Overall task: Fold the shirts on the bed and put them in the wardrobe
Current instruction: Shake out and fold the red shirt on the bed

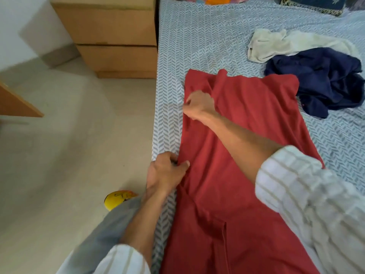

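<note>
Red shirt [243, 155]: spread lengthwise on the patterned bed [207, 40], near its left edge. Left hand [166, 173] pinches the shirt's left border; right hand [199, 104], fingers curled, grips the same border farther up. Navy shirt [320, 80] and cream shirt [276, 44]: crumpled, beyond.

- One view only, from a camera worn on the person's head, looking forward and steeply down.
- It sits close above the bed [217, 36], whose patterned sheet fills the right two thirds of the frame, from the top edge down to the bottom.
- The floor [69, 135] fills the left third, with a wooden drawer unit [110, 36] at the upper left.
- Both forearms enter from the bottom edge, so the lens is near the body.
- The wide angle bends straight edges near the frame borders.
</note>
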